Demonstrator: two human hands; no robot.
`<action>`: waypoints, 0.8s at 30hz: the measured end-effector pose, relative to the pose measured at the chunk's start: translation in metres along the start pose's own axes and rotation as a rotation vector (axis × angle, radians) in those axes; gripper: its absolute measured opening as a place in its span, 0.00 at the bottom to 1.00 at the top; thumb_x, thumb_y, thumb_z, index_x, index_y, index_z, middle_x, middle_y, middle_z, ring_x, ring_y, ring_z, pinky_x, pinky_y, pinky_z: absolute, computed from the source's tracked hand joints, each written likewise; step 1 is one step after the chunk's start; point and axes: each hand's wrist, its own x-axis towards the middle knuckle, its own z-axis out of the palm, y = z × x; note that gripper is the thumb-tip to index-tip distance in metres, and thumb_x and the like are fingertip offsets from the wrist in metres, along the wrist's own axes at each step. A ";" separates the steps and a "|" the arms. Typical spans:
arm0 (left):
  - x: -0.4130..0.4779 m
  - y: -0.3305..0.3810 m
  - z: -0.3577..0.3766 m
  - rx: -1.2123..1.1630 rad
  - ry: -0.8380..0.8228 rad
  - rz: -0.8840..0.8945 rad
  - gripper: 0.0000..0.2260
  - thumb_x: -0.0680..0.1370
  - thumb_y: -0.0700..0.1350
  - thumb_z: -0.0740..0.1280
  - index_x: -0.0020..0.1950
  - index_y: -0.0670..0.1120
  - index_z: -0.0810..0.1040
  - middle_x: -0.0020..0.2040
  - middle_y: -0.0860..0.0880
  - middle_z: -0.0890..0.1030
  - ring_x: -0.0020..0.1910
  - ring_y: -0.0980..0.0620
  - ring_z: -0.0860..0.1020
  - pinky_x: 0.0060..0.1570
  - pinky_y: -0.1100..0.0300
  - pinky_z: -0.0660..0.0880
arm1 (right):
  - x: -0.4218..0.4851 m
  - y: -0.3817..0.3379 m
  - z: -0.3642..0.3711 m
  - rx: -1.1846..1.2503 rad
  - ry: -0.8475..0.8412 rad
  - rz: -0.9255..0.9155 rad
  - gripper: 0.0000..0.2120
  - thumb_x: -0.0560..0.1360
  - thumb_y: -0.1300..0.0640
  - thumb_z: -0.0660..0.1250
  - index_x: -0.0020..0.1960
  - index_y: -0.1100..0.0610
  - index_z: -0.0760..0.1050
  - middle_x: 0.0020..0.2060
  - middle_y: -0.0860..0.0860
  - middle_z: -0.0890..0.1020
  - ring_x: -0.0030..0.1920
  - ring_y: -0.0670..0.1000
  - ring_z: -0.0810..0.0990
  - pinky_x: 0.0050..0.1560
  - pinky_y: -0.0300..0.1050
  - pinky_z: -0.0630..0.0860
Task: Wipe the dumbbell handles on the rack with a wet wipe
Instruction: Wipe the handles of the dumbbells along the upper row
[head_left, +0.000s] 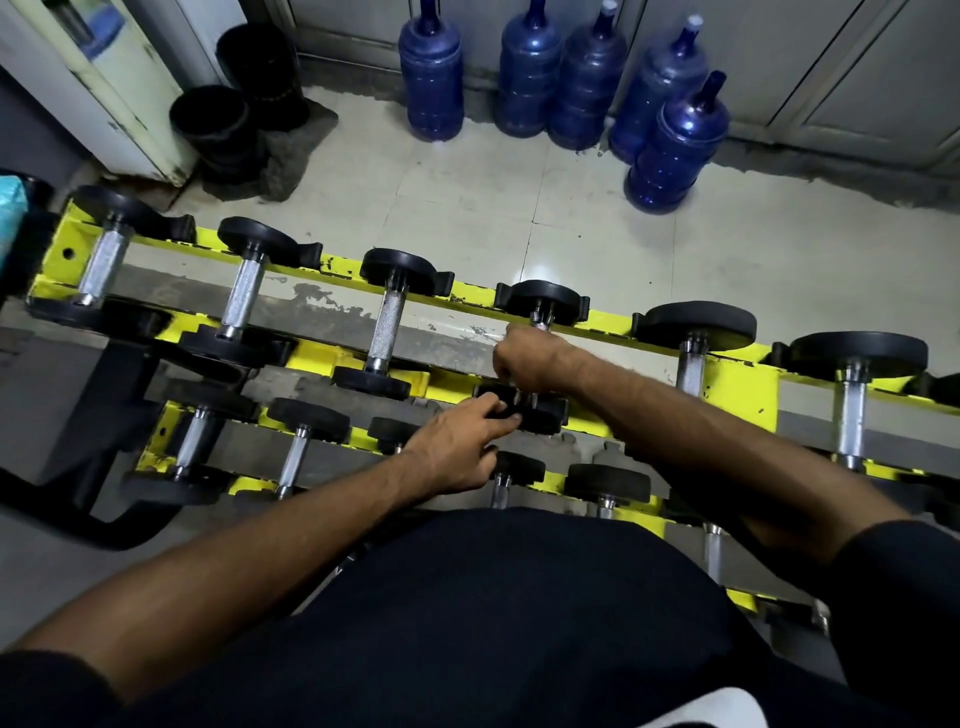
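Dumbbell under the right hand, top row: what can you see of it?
The dumbbell has two round black heads, rubbery-looking, and a metal handle. It lies across the top row of the yellow rack. The right hand is curled round the handle, hiding all but a shiny stub by the far head. Fingers of the left hand lie on the near head.

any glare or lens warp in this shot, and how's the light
Head view: a glare patch on the floor tiles beyond the rack; the wide lens bows that rack and tilts the water bottles; dim light, foreground clothing nearly black; right hand on a dumbbell handle slightly soft.
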 end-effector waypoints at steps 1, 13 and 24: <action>0.000 0.000 0.000 0.000 0.001 0.006 0.24 0.76 0.46 0.67 0.73 0.50 0.72 0.62 0.49 0.71 0.59 0.49 0.73 0.58 0.53 0.76 | -0.003 0.000 0.003 0.006 -0.023 -0.036 0.06 0.77 0.58 0.67 0.49 0.57 0.82 0.44 0.56 0.81 0.47 0.56 0.80 0.42 0.50 0.78; 0.004 0.000 0.002 0.006 0.024 -0.036 0.23 0.78 0.47 0.66 0.74 0.54 0.71 0.63 0.50 0.73 0.62 0.51 0.74 0.56 0.55 0.76 | -0.047 0.004 0.075 1.008 0.614 0.508 0.04 0.70 0.61 0.73 0.39 0.55 0.77 0.36 0.48 0.82 0.38 0.50 0.81 0.39 0.49 0.80; 0.003 -0.002 0.000 -0.003 0.049 -0.036 0.21 0.77 0.47 0.67 0.72 0.53 0.74 0.60 0.50 0.74 0.56 0.52 0.76 0.53 0.54 0.78 | -0.042 0.022 0.072 1.187 0.436 0.658 0.09 0.67 0.63 0.78 0.37 0.59 0.78 0.33 0.52 0.83 0.35 0.51 0.83 0.36 0.47 0.82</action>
